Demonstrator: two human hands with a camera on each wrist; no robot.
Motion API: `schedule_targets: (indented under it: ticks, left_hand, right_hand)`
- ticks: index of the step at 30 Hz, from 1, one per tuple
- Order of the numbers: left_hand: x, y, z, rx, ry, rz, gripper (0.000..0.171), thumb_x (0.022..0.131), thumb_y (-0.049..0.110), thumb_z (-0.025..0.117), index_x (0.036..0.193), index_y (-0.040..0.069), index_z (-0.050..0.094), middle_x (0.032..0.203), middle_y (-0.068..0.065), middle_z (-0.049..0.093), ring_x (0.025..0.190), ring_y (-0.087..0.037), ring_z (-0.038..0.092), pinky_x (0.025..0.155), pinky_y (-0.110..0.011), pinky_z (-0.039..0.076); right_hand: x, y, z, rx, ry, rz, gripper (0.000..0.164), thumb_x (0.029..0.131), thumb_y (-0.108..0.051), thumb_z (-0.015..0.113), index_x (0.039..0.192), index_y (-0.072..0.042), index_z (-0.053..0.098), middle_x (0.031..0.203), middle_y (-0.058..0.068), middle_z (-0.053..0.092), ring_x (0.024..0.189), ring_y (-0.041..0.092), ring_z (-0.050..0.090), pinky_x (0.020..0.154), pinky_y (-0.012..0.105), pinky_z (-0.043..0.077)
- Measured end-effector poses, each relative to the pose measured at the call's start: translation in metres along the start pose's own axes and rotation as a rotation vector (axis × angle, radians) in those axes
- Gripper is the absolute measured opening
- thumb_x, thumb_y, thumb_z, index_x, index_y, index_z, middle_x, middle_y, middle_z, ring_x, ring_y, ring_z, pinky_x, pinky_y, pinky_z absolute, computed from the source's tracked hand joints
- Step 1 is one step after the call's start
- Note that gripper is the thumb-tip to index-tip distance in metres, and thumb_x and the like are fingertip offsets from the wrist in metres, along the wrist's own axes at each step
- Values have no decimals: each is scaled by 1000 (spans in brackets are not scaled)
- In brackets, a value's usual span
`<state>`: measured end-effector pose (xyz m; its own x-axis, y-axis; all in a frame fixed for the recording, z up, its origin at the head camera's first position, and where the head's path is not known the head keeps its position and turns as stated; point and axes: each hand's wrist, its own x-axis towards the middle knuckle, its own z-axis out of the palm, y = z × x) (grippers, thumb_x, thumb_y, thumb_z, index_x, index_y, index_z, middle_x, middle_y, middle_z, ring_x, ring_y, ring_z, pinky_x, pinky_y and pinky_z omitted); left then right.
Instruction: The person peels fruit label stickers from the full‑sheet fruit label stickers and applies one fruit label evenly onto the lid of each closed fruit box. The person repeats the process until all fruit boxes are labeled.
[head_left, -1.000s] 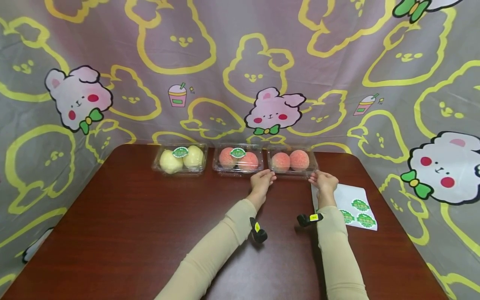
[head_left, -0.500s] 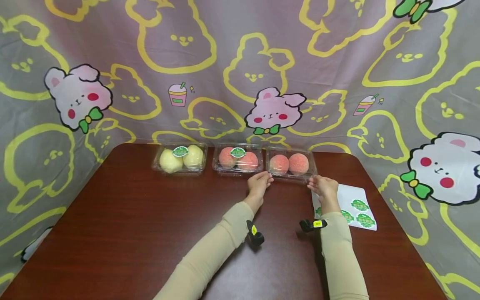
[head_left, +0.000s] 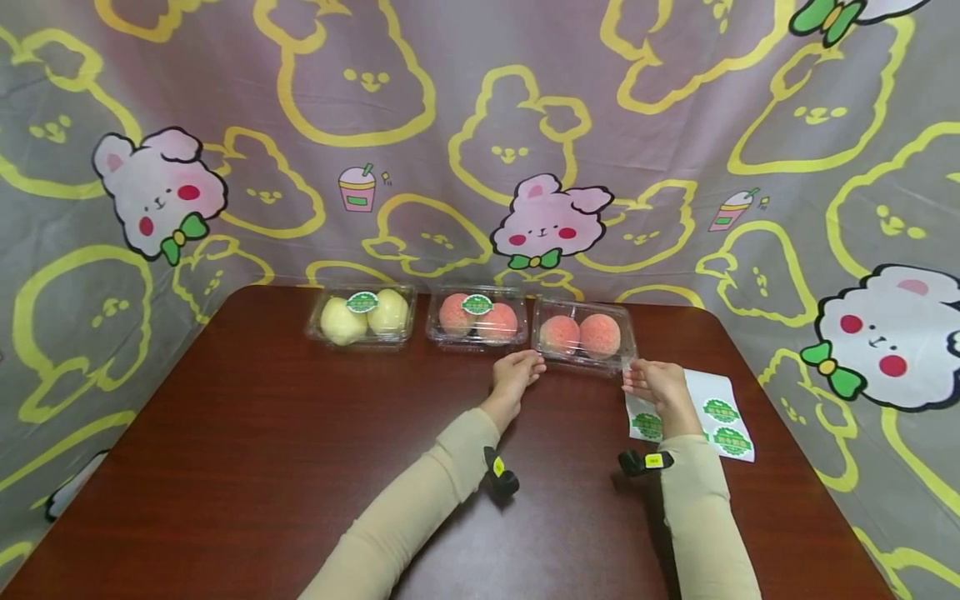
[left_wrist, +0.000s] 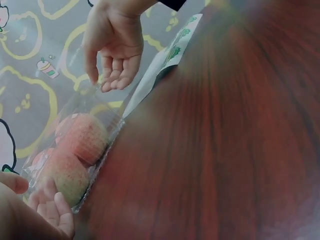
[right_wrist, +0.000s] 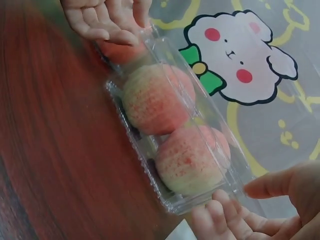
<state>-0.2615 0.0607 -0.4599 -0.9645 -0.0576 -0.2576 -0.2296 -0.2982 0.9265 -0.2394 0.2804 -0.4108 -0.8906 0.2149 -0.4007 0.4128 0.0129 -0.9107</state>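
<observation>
A clear plastic clamshell box (head_left: pixel 585 365) with two pink peaches (head_left: pixel 600 335) stands on the table between my hands. My left hand (head_left: pixel 516 379) holds its near left corner, thumb and fingers around the end in the left wrist view. At the opposite end, my right hand (head_left: pixel 660 390) grips the near right corner, with thumb (right_wrist: pixel 272 184) above and fingers (right_wrist: pixel 227 217) below in the right wrist view. No label shows on this lid. Left of it sits a second box (head_left: pixel 477 340) of pink peaches, with a green round sticker (head_left: pixel 477 304) on its lid.
A third box (head_left: pixel 360 340) holds pale yellow fruit and bears a green sticker (head_left: pixel 362 302), at the back left. Beside my right hand lies a white sheet (head_left: pixel 708 385) with several green stickers (head_left: pixel 722 411). A patterned curtain (head_left: pixel 420 108) hangs behind the brown table (head_left: pixel 262 450).
The right-hand box has come slightly toward me and turned a little, with both hands at its ends. My hands have drawn nearer; the other two boxes stay put.
</observation>
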Motion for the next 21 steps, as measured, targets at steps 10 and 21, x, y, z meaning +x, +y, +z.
schedule_targets:
  ticks: [10, 21]
  left_hand:
    - [12, 9, -3, 65, 31, 33, 26, 90, 11, 64, 108, -7, 69, 94, -21, 75, 63, -2, 64, 66, -19, 58]
    - [11, 11, -1, 62, 7, 4, 25, 90, 7, 62, 108, -10, 68, 73, -2, 68, 57, 1, 60, 61, -14, 55]
  right_hand:
    - [18, 4, 3, -7, 147, -100, 31, 98, -19, 52, 115, 7, 54, 59, -10, 59, 57, 0, 60, 58, 18, 57]
    - [27, 8, 1, 47, 185, -91, 35, 97, -12, 51, 126, 8, 54, 62, -12, 58, 58, 0, 57, 59, 15, 55]
